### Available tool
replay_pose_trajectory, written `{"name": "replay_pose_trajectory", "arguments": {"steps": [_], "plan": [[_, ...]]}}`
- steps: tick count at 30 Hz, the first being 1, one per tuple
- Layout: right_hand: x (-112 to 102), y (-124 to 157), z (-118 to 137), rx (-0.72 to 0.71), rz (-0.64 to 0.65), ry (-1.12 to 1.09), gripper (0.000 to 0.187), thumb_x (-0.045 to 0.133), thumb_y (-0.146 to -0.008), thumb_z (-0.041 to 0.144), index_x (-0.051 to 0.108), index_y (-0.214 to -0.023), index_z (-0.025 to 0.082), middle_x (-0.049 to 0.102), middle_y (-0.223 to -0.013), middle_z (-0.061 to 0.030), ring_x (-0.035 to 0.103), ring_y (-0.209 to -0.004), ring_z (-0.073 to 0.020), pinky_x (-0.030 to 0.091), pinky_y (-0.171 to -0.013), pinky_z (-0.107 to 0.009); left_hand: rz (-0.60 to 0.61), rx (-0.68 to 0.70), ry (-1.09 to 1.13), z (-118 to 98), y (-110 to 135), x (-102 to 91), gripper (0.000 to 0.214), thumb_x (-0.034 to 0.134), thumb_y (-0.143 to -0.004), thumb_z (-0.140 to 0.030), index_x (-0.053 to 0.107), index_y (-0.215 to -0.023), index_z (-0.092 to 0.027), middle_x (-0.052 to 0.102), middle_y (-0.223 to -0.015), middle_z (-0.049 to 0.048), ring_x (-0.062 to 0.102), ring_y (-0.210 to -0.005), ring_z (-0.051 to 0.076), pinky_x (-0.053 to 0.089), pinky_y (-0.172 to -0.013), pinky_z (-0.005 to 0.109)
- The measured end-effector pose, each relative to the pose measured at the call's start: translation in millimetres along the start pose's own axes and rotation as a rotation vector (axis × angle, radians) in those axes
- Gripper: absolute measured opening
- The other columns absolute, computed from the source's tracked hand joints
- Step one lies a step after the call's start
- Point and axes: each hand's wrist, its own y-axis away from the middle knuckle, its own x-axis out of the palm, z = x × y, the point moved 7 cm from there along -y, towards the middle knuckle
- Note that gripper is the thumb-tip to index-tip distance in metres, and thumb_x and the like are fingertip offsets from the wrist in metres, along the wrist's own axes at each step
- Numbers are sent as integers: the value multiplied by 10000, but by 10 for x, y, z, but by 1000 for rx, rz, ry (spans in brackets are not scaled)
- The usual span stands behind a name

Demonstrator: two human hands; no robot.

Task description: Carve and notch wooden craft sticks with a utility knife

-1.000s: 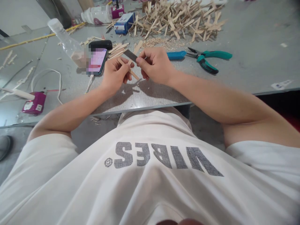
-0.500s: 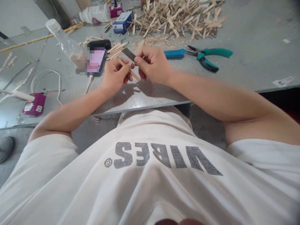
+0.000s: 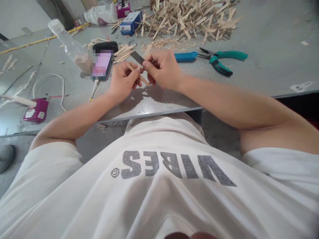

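My left hand (image 3: 122, 80) is closed around a thin wooden stick (image 3: 144, 80) that slants down to the right out of its fingers. My right hand (image 3: 163, 68) pinches a flat grey metal blade (image 3: 137, 57) whose free end points up and left, its edge resting against the stick between the two hands. Both hands hover just above the grey table (image 3: 261, 66) near its front edge.
A phone (image 3: 102, 63) and a tipped plastic bottle (image 3: 71, 44) lie left of my hands. Teal pliers (image 3: 220, 61) and a blue handle (image 3: 185, 56) lie to the right. A big heap of wooden sticks (image 3: 189, 18) sits behind, with a small box (image 3: 130, 23) and a magenta device (image 3: 37, 111) with white cable.
The hands barely shift; the stick has slid slightly and the right hand has edged a little left and down against it.
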Motion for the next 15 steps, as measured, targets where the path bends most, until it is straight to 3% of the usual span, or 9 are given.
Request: {"name": "replay_pose_trajectory", "arguments": {"steps": [5,10,12,15], "plan": [[21,12,-10,-63,29,-6,440,682,-952,728,608,-821,314,643,-573,-7,526,-471,-175,377,-522,-362,0,15,-12,33,14,2,350,918,-937,-321,614,-764,-304,602,-635,-26,565,-511,155,436,-503,322],[69,29,-5,-110,88,-70,270,672,-1071,425,598,-860,272,606,-554,36,513,-444,-164,343,-483,-315,-1,-37,-10,-6,41,-7,328,895,-936,-190,638,-742,-255,634,-690,-7,586,-503,129,369,-463,289],[60,34,0,-118,80,-80,268,661,-1089,402,600,-867,266,596,-555,42,513,-444,-167,337,-483,-320,-10,-47,-6,-18,36,-5,339,891,-929,-154,629,-736,-249,642,-696,-9,588,-499,120,354,-456,281],[21,27,5,-122,51,-84,362,685,-1104,529,595,-855,281,625,-591,26,539,-486,-182,357,-511,-348,-30,-38,0,-47,24,6,320,847,-938,-150,620,-738,-256,694,-728,-8,597,-505,116,350,-446,280]]}}
